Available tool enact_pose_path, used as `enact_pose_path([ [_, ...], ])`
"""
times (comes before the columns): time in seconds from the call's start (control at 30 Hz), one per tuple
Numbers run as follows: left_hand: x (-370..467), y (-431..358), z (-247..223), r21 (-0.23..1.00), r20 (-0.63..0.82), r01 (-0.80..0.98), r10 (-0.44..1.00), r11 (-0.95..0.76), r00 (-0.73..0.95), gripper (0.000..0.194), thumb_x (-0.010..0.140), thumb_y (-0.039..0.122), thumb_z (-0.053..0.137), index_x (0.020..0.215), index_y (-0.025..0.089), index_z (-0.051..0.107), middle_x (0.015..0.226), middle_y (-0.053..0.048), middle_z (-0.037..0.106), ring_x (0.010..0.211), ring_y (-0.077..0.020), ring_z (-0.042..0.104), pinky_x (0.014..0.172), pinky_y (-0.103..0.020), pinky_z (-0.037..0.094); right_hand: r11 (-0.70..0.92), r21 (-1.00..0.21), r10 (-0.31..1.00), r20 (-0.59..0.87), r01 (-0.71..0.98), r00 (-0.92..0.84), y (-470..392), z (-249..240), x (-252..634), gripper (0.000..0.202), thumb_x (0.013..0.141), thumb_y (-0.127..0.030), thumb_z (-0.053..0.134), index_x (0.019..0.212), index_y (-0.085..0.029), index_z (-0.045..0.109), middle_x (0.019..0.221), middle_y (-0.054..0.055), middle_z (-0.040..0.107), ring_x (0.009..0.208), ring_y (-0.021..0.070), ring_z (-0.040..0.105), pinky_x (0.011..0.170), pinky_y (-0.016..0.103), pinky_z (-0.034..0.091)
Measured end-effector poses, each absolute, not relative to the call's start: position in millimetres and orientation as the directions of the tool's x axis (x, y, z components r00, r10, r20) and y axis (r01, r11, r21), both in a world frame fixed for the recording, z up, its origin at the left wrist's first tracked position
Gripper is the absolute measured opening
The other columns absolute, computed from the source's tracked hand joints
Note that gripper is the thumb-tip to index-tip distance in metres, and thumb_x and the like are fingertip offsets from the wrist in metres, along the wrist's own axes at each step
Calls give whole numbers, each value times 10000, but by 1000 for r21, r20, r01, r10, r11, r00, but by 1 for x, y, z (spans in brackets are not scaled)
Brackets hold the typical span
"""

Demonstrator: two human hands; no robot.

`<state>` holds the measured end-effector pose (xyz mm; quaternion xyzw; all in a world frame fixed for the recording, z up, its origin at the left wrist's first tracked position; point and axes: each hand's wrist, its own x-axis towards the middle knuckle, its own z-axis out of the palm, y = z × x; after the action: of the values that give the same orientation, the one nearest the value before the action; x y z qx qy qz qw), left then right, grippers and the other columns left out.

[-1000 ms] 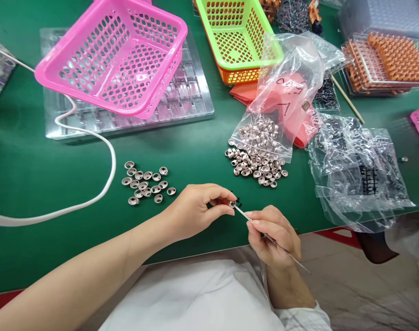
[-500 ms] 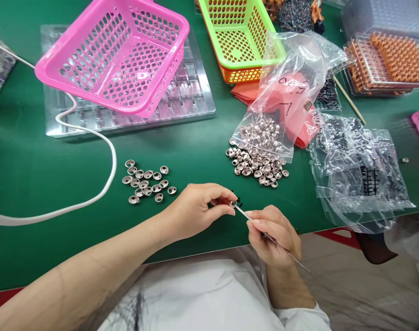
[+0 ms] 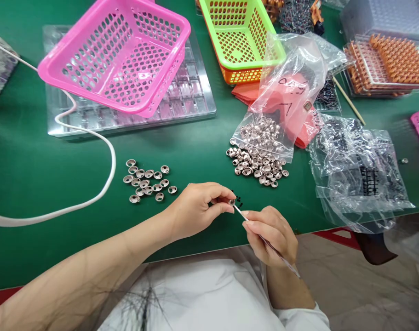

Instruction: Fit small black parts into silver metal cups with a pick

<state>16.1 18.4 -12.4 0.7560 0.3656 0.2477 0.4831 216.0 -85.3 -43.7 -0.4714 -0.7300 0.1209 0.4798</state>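
Note:
My left hand [image 3: 198,207] pinches a small silver metal cup [image 3: 232,202] between thumb and fingertips, just above the green table. My right hand [image 3: 273,234] is closed around a slim metal tool that looks like tweezers [image 3: 280,257]. Its thin tip reaches the cup; whether it goes inside the cup is too small to tell. Tiny black pieces [image 3: 239,201] lie just beyond my left fingertips. Left of my hands, several similar metal cups [image 3: 144,183] are spread out loosely. A larger heap of these cups [image 3: 261,168] spills from a clear plastic bag [image 3: 295,69].
A pink basket [image 3: 112,103] rests on a clear compartment tray [image 3: 198,99]. A white cable [image 3: 113,161] curves across the left. Behind stands a green basket [image 3: 226,64]. Clear bags with black parts [image 3: 361,174] and orange pieces [image 3: 400,59] lie to the right.
My right hand has shifted slightly left, and the tool has turned a little in its fingers. My left hand keeps its pinch on the cup almost unmoved.

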Motion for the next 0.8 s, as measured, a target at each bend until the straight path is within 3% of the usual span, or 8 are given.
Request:
enact_pose_path([
  [0.4,18,16,-17,914,37,309,811,-263,583,62,857,136,698,870,176,743,791,0,766,663,-112,681,622,-189,519,543,-599,800,582,588,-146,-83,-40,215,294,875,-51,645,1123,-207,640,1055,84,775,788,175,726,556,304,507],
  [0.57,20,17,-14,956,-99,282,817,-80,568,66,823,171,746,886,176,764,798,-4,765,644,-108,670,614,-182,528,516,-650,801,597,557,-45,-80,-37,213,276,848,-31,664,1072,-188,635,994,85,768,765,176,725,581,316,543],
  [0.8,17,17,-13,945,-328,198,745,262,581,134,780,233,770,899,172,761,748,-15,751,663,-138,678,631,-218,556,396,-848,831,494,352,255,-82,-43,213,231,848,-63,663,1004,-229,625,880,22,740,726,173,715,568,320,576],
])
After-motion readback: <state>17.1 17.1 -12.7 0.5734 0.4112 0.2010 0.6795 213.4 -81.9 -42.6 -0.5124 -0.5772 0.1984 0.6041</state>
